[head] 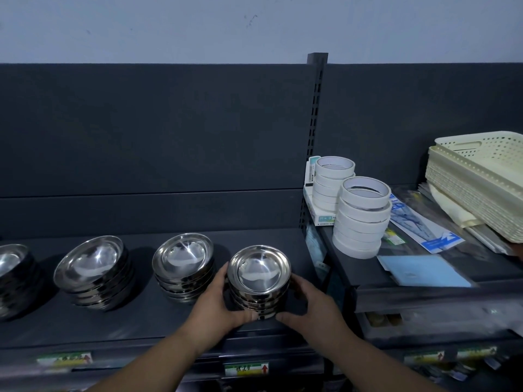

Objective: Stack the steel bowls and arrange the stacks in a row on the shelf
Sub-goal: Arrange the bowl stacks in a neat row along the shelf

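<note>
Several stacks of steel bowls stand in a row on the dark shelf (147, 321). The rightmost stack (259, 274) sits near the shelf's front right corner. My left hand (218, 304) grips its left side and my right hand (308, 302) grips its right side, thumbs meeting at the base in front. To the left stand a second stack (184, 258), a third stack (93, 268) that leans a little, and a fourth stack (12, 275) cut off by the frame's left edge.
A slotted upright post (315, 137) divides the shelves. On the higher right shelf are two piles of white tape rolls (362, 216), a blue pad (424, 271), packaged goods and cream plastic baskets (481, 182). Price labels (246, 369) line the front edge.
</note>
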Action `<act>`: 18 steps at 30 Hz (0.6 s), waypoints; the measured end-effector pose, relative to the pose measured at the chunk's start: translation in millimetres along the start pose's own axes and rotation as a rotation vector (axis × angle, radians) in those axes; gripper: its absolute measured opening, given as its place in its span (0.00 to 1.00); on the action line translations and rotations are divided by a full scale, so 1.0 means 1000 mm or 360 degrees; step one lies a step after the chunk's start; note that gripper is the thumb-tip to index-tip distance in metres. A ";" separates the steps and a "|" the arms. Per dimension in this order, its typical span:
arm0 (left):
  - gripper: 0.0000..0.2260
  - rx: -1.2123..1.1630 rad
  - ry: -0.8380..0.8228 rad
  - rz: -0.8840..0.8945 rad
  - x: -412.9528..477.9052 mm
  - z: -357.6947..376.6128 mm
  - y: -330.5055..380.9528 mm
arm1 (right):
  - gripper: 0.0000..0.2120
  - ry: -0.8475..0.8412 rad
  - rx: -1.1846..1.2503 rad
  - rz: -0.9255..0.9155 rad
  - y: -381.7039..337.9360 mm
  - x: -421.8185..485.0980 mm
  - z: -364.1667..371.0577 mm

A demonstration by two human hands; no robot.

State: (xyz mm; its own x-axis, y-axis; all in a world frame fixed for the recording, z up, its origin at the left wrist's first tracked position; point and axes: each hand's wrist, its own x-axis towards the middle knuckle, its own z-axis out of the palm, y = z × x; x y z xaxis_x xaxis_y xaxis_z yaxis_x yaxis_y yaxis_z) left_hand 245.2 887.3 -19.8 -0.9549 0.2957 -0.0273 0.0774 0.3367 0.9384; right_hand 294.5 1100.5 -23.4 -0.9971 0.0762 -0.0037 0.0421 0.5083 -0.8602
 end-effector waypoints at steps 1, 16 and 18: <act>0.53 -0.0018 0.0016 0.0001 0.000 -0.001 0.002 | 0.42 0.0012 0.0018 -0.0006 0.000 0.001 0.000; 0.45 -0.0043 0.0027 0.0070 0.006 -0.006 0.013 | 0.35 0.0165 0.0090 -0.0108 -0.003 0.006 -0.001; 0.46 -0.0052 0.0022 0.0054 0.006 -0.007 0.012 | 0.34 0.0176 0.0080 -0.0096 -0.002 0.006 -0.001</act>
State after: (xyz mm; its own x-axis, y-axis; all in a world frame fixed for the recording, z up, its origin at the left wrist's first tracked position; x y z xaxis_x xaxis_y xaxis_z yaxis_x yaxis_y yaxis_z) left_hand 238.5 887.4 -6.2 -0.9558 0.2939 0.0094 0.1007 0.2973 0.9495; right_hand 288.7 1100.7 -21.0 -0.9844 0.1425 0.1029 -0.0239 0.4713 -0.8816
